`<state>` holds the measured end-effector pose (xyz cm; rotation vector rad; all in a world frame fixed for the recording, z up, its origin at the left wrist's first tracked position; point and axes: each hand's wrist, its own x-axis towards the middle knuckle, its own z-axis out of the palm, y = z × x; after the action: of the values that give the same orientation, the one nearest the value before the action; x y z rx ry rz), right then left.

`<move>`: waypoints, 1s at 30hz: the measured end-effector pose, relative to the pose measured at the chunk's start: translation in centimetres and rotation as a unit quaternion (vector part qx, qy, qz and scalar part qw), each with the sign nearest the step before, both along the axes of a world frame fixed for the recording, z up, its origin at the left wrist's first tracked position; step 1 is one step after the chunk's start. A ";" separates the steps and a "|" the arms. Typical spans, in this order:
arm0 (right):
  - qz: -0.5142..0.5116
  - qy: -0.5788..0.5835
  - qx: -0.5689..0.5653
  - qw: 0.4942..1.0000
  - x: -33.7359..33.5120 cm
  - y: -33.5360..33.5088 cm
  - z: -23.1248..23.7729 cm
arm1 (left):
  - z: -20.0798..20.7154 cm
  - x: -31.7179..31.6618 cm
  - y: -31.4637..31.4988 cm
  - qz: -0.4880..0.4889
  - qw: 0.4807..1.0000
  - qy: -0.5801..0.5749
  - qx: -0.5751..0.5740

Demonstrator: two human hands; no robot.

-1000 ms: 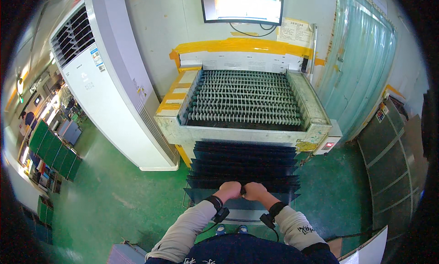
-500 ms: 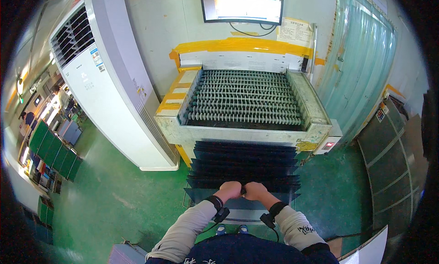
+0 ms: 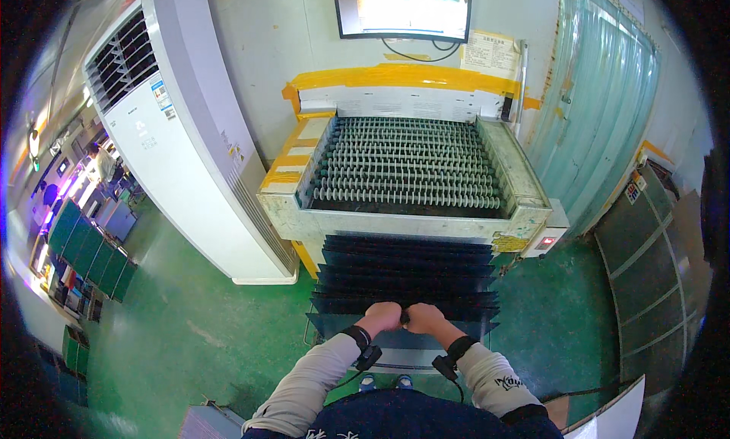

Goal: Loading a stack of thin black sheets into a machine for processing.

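My left hand (image 3: 382,316) and my right hand (image 3: 426,318) are both closed, almost meeting over the near end of a row of thin dark panels (image 3: 403,275). Between them a small black piece (image 3: 404,317) shows; most of it is hidden by my fingers, so its kind cannot be made out. The panels stand close together, on edge, in a rack (image 3: 395,355) of which only the pale lower front shows. Each wrist wears a black band with a small dark box and cable.
Behind the panels stands a conveyor machine (image 3: 403,221) with rows of rollers (image 3: 407,161) and a control box (image 3: 546,239) at its right. A tall white air conditioner (image 3: 205,158) rises at left. Framed dark screens (image 3: 646,264) lean at right. A monitor (image 3: 403,9) hangs above.
My hands and the panels have not visibly moved. At the far left, the lights in the background now look purple.
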<state>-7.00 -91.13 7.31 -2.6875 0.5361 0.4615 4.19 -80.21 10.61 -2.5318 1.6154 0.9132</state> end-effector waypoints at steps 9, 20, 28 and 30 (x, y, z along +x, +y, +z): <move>0.004 0.001 -0.001 1.000 -0.1 0.0 0.2 | 0.0 -0.1 0.0 0.012 1.000 0.000 -0.009; 0.003 0.021 0.007 1.000 0.0 -0.2 0.0 | -0.8 0.0 -0.1 0.000 1.000 -0.011 -0.017; 0.006 0.012 0.006 1.000 -0.1 0.0 0.5 | -0.3 -0.1 0.1 0.005 1.000 -0.006 -0.017; 0.003 0.006 0.007 1.000 -0.1 0.0 0.5 | 0.3 -0.1 0.0 0.001 1.000 -0.005 -0.005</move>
<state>-7.15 -91.14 7.79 -2.6759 0.5266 0.4809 4.07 -80.21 10.87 -2.5407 1.6176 0.8929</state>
